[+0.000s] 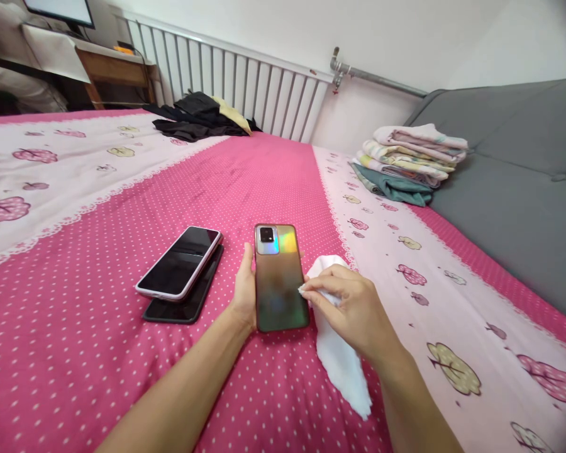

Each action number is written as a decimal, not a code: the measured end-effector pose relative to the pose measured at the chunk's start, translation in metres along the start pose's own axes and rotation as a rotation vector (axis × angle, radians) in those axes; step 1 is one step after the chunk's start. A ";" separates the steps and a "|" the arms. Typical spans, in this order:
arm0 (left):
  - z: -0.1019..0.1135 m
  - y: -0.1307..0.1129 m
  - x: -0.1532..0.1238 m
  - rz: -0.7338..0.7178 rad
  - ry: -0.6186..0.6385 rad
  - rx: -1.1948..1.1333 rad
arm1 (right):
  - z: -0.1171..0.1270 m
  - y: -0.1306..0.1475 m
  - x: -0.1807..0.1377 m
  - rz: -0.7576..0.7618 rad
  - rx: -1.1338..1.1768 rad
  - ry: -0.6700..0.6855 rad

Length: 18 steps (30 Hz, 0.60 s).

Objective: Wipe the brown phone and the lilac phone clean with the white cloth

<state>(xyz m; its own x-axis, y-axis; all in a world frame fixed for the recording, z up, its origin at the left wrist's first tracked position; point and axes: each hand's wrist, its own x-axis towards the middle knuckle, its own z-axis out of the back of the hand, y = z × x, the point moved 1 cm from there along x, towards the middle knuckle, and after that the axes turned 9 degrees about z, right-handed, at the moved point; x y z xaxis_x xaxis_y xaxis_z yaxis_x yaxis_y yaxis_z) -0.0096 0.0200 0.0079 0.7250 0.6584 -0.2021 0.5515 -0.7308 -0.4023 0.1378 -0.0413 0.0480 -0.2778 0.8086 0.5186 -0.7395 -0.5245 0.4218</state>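
My left hand (245,289) holds a phone (280,280) from below, its shiny iridescent back and camera facing up. My right hand (349,308) pinches a white cloth (342,358) and presses a corner of it against the phone's right edge. The rest of the cloth hangs down under my palm onto the pink dotted bedspread (99,340). To the left, a pink-edged phone (179,261) lies screen up, stacked on a black phone (188,302).
A pile of dark clothes (198,119) lies at the far side of the bed by a white radiator (245,82). Folded towels and cloths (410,160) are stacked at the right, next to a grey sofa (514,182). A desk (113,69) stands far left.
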 end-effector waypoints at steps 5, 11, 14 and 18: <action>-0.001 0.008 0.001 0.100 0.145 0.016 | -0.006 -0.007 0.001 -0.022 -0.059 -0.164; 0.002 0.012 0.001 0.219 0.249 0.104 | -0.009 -0.011 0.001 -0.059 -0.086 -0.290; 0.002 0.012 0.001 0.242 0.246 0.112 | -0.010 -0.010 0.001 -0.068 -0.099 -0.317; 0.000 0.013 0.000 0.232 0.193 0.143 | -0.009 -0.010 0.002 -0.094 -0.111 -0.305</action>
<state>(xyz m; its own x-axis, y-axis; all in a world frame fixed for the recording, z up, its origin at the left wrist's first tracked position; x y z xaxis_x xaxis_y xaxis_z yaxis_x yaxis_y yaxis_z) -0.0026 0.0106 0.0031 0.8967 0.4214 -0.1352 0.3093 -0.8153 -0.4894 0.1387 -0.0320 0.0384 -0.0210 0.7266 0.6867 -0.8203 -0.4053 0.4036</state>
